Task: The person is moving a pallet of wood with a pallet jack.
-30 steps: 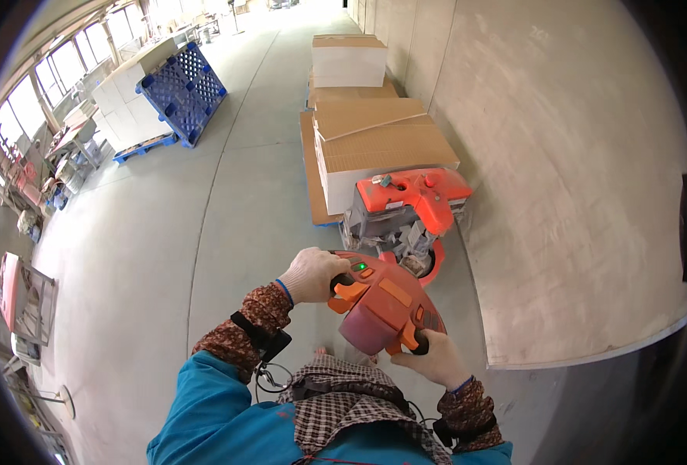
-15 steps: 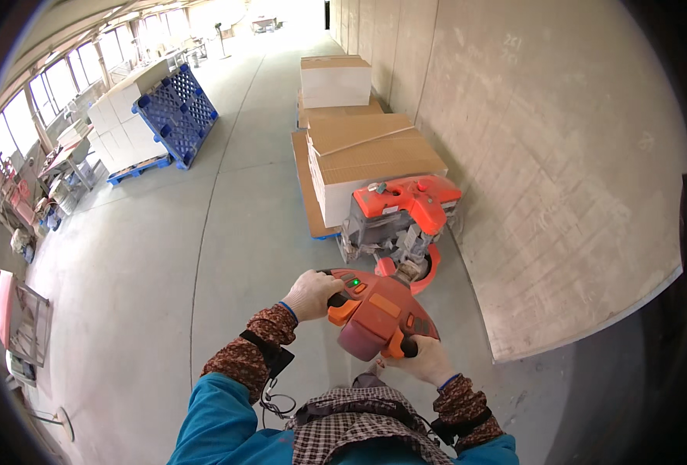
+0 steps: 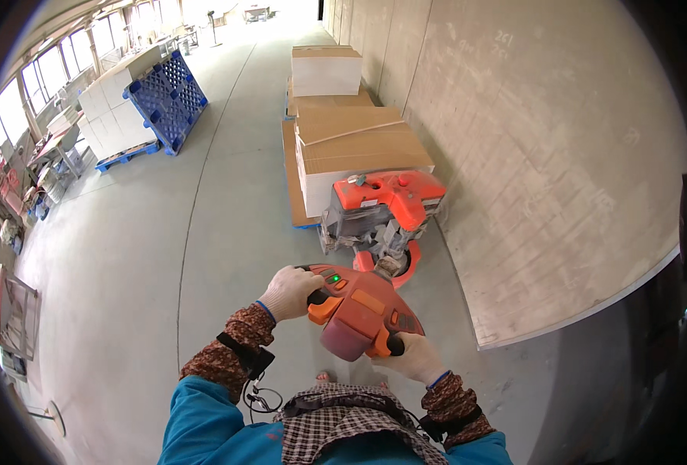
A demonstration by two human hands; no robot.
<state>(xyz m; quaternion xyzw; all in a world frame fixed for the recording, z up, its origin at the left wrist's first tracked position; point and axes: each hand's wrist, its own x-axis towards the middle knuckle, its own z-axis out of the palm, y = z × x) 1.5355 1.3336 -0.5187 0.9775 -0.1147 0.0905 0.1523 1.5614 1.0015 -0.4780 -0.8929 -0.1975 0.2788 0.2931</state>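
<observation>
Both hands are wearing pale gloves and closing around the control handle (image 3: 368, 304) of an orange-and-grey pallet truck (image 3: 390, 198). The left hand (image 3: 288, 293) is gripping the handle's left end, and the right hand (image 3: 415, 358) is gripping its right end, which is sitting nearer the person. The handle is slanting between them, in front of the person's checked apron (image 3: 328, 418), and a small green light (image 3: 336, 278) is glowing near its left grip. The truck's body is standing on the far side of the handle, right of the middle of the floor (image 3: 227, 186).

Just beyond the truck, a white stack (image 3: 312, 186) is carrying a brown cardboard sheet (image 3: 359, 138) on top (a pale strip is lying across it). Farther off, a second white stack (image 3: 326, 75) is standing in line with it. A tall, scuffed wall (image 3: 553, 155) is running along the right. At the far left, a blue pallet (image 3: 167, 102) is leaning against white blocks (image 3: 115, 116) near the windows (image 3: 53, 66).
</observation>
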